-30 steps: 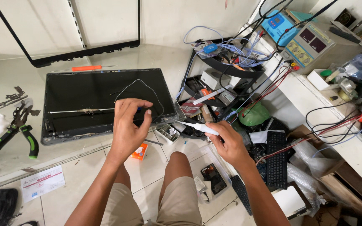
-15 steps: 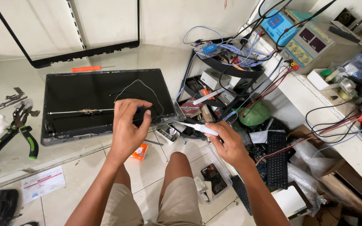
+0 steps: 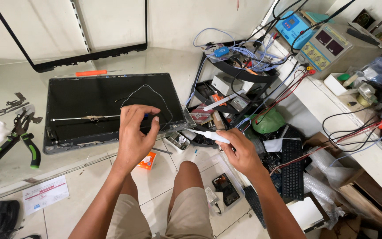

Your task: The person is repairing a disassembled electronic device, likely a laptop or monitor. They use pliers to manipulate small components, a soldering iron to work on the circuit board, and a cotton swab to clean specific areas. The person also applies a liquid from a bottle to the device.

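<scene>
A black laptop lid panel lies flat on the low glass-topped bench, with thin black and white wires looping over it. My left hand hovers over the panel's near right part, fingers pinched around a small blue-tipped thing; what exactly it grips is hidden. My right hand is to the right, past the panel's corner, closed around a white-handled tool whose tip points left toward that corner. My bare knee sits below, between both hands.
Green-handled pliers and small metal brackets lie left of the panel, an orange screwdriver behind it. A black screen bezel leans on the wall. Wire racks, a bench power supply and a keyboard crowd the right.
Both hands stay almost in place; my left hand's fingers shift slightly over the panel's near right part. The white-handled tool keeps its position.
</scene>
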